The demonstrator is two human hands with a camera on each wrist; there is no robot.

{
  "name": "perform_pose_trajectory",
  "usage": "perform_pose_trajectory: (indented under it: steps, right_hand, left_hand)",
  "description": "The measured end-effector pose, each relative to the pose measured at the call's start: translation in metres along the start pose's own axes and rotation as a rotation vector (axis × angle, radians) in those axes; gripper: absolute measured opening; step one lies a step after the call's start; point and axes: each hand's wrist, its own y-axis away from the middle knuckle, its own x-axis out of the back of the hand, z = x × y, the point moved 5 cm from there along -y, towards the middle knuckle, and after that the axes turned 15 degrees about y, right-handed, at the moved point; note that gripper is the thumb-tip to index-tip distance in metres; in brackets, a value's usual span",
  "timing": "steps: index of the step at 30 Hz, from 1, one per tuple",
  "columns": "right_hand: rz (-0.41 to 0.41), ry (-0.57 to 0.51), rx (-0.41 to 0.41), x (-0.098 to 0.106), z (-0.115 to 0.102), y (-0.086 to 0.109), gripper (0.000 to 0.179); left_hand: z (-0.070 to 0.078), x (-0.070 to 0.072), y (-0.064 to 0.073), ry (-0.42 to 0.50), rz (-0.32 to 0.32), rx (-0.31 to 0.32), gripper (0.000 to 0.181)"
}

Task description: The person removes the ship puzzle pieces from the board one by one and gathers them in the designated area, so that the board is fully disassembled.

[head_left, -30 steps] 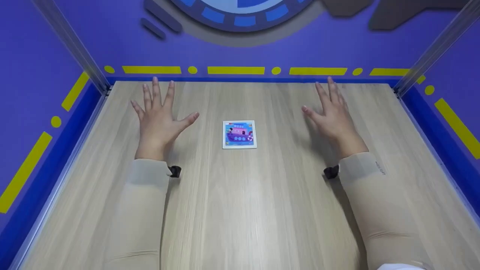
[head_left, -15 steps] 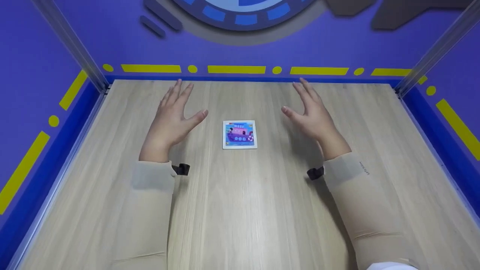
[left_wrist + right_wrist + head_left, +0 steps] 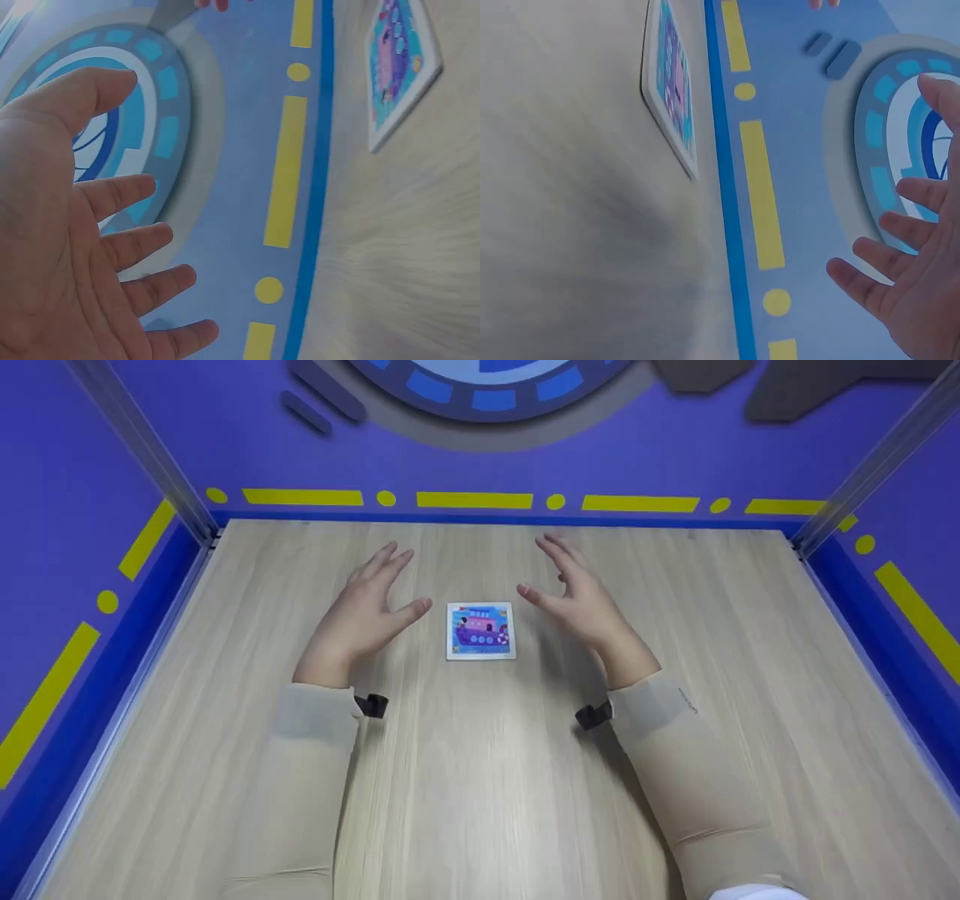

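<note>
Flat square tile with white border and pink-purple boat picture (image 3: 481, 631) lies mid-frame on pale, streaky wood-grain tabletop (image 3: 450, 787). Bare left hand (image 3: 358, 619) and bare right hand (image 3: 589, 604) flank it, fingers loosely extended, thumbs wide, both holding nothing. Smooth beige sleeves (image 3: 300, 787) fill lower left and lower right; flat violet-blue wall (image 3: 247, 442) across top.

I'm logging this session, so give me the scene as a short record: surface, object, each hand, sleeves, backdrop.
Surface: wood-grain table
Object: white-bordered square tile with a pink-and-purple ship picture, lying flat on the table
Left hand: open and spread, left of the tile, not touching it
Right hand: open and spread, right of the tile, not touching it
Sleeves: beige
Backdrop: purple-blue wall with yellow bars and dots
</note>
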Motion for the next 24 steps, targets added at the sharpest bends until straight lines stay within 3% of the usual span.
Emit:
perform_pose_trajectory:
  steps: [5, 16, 24]
  right_hand:
    - [-0.059, -0.045, -0.016, -0.016, -0.001, 0.001, 0.091]
    - [-0.208, -0.037, -0.024, -0.045, 0.006, -0.001, 0.097]
    - [-0.247, -0.051, -0.024, -0.057, 0.01, 0.0, 0.096]
  left_hand:
    - [-0.008, -0.012, -0.003, 0.001, -0.023, 0.012, 0.087]
    - [-0.021, -0.037, -0.008, -0.002, -0.115, 0.043, 0.086]
    - [-0.025, -0.045, -0.009, -0.016, -0.149, 0.037, 0.085]
